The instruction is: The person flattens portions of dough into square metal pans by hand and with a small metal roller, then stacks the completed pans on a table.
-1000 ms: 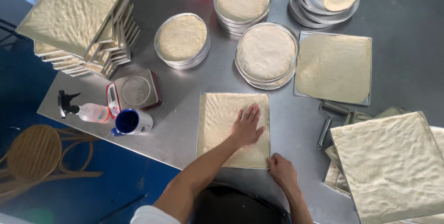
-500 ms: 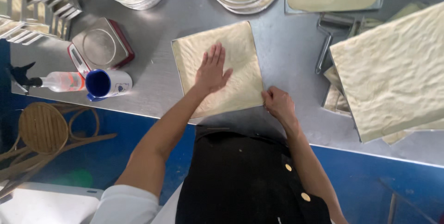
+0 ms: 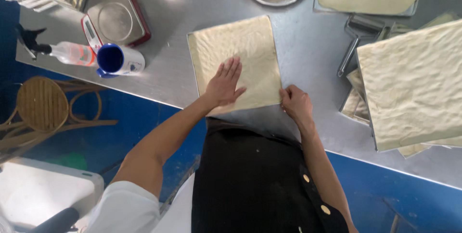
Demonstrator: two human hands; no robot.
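The dough sheet lies in a square tray at the near edge of the steel counter, directly in front of the person. The sheet is pale cream, roughly square, thin, with a faintly dimpled surface; it covers the tray to its rim. The left hand rests flat on the near half of the sheet, fingers extended and spread; its grip is wide, holding nothing. The right hand sits at the near right corner of the sheet, fingers curled at the edge; whether its grip pinches the dough or the tray rim cannot be told. Left of the tray stand a blue mug, a spray bottle and a scale. A roller lies to the right, beside a stack of dough trays
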